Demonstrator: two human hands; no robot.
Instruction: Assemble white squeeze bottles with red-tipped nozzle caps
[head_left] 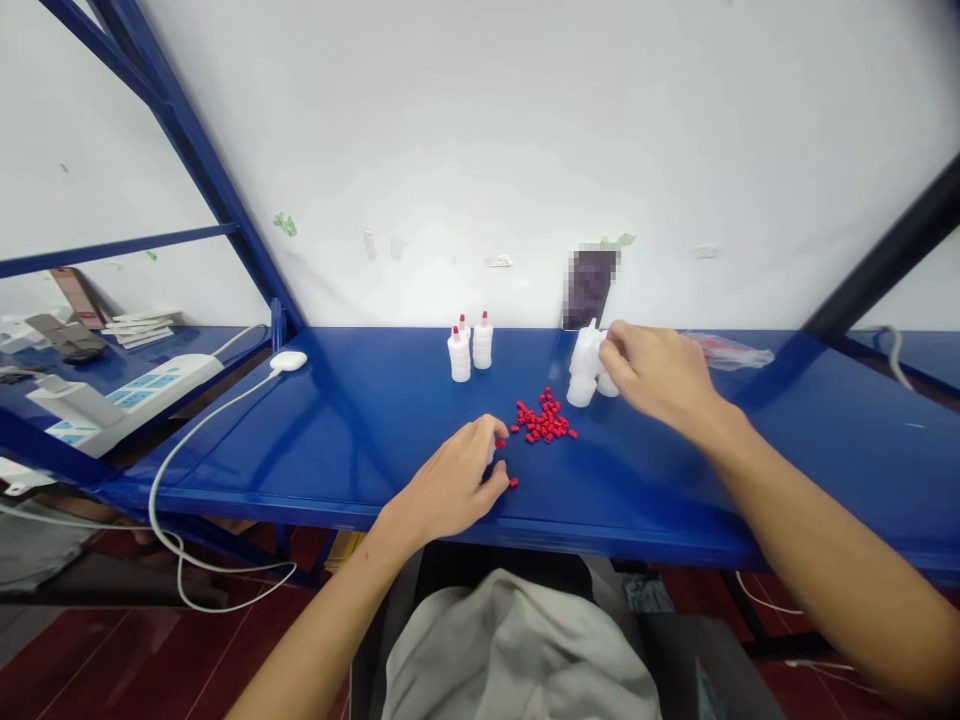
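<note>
The left hand (459, 475) curls its grip around a mostly hidden white object (491, 453), beside small red cylindrical caps (546, 424) on the blue surface (375, 400). The right hand (660, 372) meets clustered white plastic bottles (581, 375); whether its grip holds one, I cannot tell.

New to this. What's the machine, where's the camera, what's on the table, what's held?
No machine: a person's bare left hand and right hand, filmed by one head-worn camera looking forward and down. On the blue table stand three red-tipped white bottles and, farther right, a cluster of white bottles without visible red tips; nearer the person lie small red caps. The left hand curls around a mostly hidden white object; the right hand is at the cluster, its grip unclear.
</note>
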